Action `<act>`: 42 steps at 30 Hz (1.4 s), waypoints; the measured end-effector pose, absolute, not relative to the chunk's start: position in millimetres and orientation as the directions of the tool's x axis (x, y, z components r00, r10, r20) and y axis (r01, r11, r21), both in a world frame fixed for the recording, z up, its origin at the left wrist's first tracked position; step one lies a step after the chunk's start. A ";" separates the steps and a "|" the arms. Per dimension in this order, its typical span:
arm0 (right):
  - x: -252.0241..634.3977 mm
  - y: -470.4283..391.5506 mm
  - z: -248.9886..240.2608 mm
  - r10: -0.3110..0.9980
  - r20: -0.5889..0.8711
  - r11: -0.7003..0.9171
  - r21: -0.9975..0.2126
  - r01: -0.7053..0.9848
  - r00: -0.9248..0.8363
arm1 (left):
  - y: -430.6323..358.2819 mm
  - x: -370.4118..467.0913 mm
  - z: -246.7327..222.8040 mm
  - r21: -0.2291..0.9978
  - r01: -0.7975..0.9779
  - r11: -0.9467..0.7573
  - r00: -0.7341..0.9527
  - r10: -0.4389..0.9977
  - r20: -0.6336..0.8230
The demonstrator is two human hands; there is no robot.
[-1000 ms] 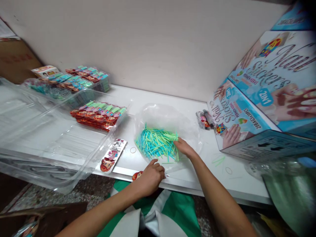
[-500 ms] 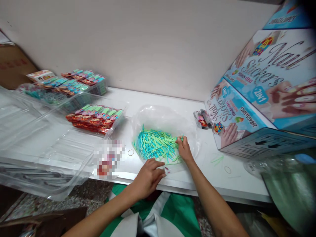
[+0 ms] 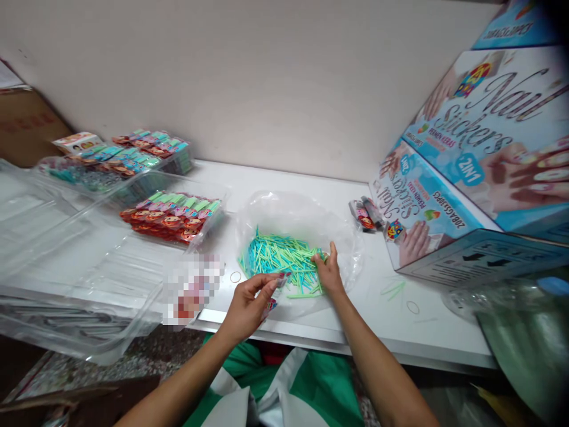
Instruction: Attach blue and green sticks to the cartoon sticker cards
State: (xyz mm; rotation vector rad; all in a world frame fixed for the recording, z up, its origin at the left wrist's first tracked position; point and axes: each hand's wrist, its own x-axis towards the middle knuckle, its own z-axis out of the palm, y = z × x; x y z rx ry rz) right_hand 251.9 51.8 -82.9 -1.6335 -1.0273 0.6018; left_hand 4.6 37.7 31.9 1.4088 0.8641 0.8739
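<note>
A clear plastic bag (image 3: 284, 207) lies opened out on the white table, holding a heap of thin green and blue sticks (image 3: 280, 255). My left hand (image 3: 251, 305) is at the near side of the heap, thumb and fingers pinched on a small clear packet (image 3: 281, 280) with red print. More red and blue print shows below those fingers. At the right end of the heap, my right hand (image 3: 329, 273) has its fingers curled around a few sticks, with one finger pointing up. Its grip is partly hidden.
Clear trays with printed packets (image 3: 173, 216) stand at the left. Large nail-sticker boxes (image 3: 480, 142) rise at the right, near small dark packets (image 3: 365, 214). A rubber band (image 3: 235, 277) and loose sticks (image 3: 393, 290) lie on the table (image 3: 427, 320).
My left hand has turned and lifted slightly, bringing the packet up over the near edge of the sticks. My right hand has stayed at the heap, its fingers shifting and one straightening upward.
</note>
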 end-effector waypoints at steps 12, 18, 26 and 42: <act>252.3 43.5 -74.1 0.858 0.152 -0.056 -0.922 0.384 0.491 | 39.7 9.4 32.1 0.904 -0.184 0.385 0.491 0.833 -0.255; 249.5 41.4 -67.6 0.865 0.135 -0.100 -0.898 0.429 0.483 | 41.1 9.4 32.5 0.904 -0.205 0.375 0.483 0.842 -0.239; 222.2 35.5 2.0 0.979 0.053 -0.022 -0.932 0.362 0.195 | 57.8 16.1 24.7 0.934 -0.180 0.308 0.507 0.843 -0.180; 183.9 25.5 52.8 0.996 0.011 0.058 -0.841 0.538 -0.090 | 61.3 16.3 20.0 0.941 -0.139 0.308 0.553 0.812 -0.184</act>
